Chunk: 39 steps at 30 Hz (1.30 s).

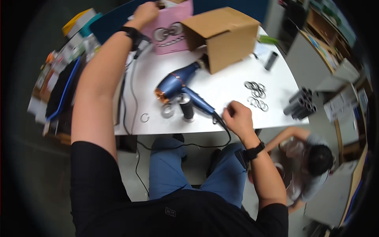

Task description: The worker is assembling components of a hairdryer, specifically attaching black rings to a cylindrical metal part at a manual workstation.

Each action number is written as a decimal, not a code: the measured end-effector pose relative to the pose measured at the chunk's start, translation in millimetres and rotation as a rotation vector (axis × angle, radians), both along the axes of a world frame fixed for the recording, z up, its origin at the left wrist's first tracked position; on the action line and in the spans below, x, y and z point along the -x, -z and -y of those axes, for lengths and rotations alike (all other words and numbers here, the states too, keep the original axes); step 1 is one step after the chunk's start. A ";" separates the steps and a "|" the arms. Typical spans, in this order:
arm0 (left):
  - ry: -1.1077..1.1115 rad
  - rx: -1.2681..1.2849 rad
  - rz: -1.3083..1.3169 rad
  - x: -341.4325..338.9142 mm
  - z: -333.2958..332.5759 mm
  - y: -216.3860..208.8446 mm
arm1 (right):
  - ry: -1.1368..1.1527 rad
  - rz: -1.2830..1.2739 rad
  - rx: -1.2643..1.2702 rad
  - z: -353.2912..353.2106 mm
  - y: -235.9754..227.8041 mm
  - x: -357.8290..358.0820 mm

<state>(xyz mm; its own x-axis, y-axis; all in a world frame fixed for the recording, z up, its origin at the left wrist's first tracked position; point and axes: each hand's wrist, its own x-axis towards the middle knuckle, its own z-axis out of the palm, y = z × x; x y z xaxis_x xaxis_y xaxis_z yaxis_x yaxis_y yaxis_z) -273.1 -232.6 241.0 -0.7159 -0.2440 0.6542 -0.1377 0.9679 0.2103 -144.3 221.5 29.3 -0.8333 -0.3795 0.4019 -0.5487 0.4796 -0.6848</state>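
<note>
My left hand [146, 14] reaches to the far side of the table, at the upper left edge of a pink paper bag [172, 46] with a cartoon face. Its fingers are blurred and partly hidden, so I cannot tell whether they grip the bag. My right hand [239, 119] rests curled at the table's near edge, with nothing seen in it, just right of the cord of a blue hair dryer [173, 82]. The dryer lies in mid-table. Close to its copper-coloured end are a black cylinder [186, 109], a roll of clear tape [167, 111] and a thin ring [145, 117].
An open cardboard box [233, 43] stands at the back of the white table [213, 87]. Several dark rings [256, 91] lie to the right, with a dark tube [271, 61] and a bundle of tubes [301, 104]. A person [316, 162] crouches at the lower right.
</note>
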 end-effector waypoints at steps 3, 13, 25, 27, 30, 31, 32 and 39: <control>-0.194 0.024 0.302 2.8 109.0 -53.1 | -0.160 -0.035 0.126 25.6 -17.1 -11.3; -0.015 -0.419 0.627 20.2 18.0 -52.5 | -0.132 -0.050 0.081 1.5 -8.7 -3.5; -0.120 -0.280 0.435 22.8 24.3 -61.8 | -0.090 -0.017 0.059 -2.2 -10.4 -3.8; -0.156 -0.020 0.233 4.0 46.6 -77.2 | -0.134 -0.025 0.083 3.0 -13.0 -7.0; -0.077 0.096 -0.063 -27.9 34.6 -90.0 | -0.134 -0.010 0.079 1.9 -11.1 -8.3; 0.010 -0.036 -0.181 -44.8 15.2 -93.0 | -0.118 -0.003 0.071 0.0 -8.8 -8.2; 0.097 -0.167 -0.300 -63.1 -5.9 -93.5 | -0.104 0.003 0.063 -0.9 -6.2 -7.8; 0.587 -0.574 -0.226 -216.8 -98.8 -54.2 | -0.138 0.022 0.117 -1.4 10.2 -2.5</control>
<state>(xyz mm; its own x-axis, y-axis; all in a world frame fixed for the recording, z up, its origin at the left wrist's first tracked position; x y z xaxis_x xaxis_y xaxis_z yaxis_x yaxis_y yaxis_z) -56.3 -133.8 295.2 -0.6970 -0.2121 0.6849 0.4574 0.6042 0.6525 -141.8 222.9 19.1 -0.7857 -0.4423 0.4325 -0.5881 0.3174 -0.7439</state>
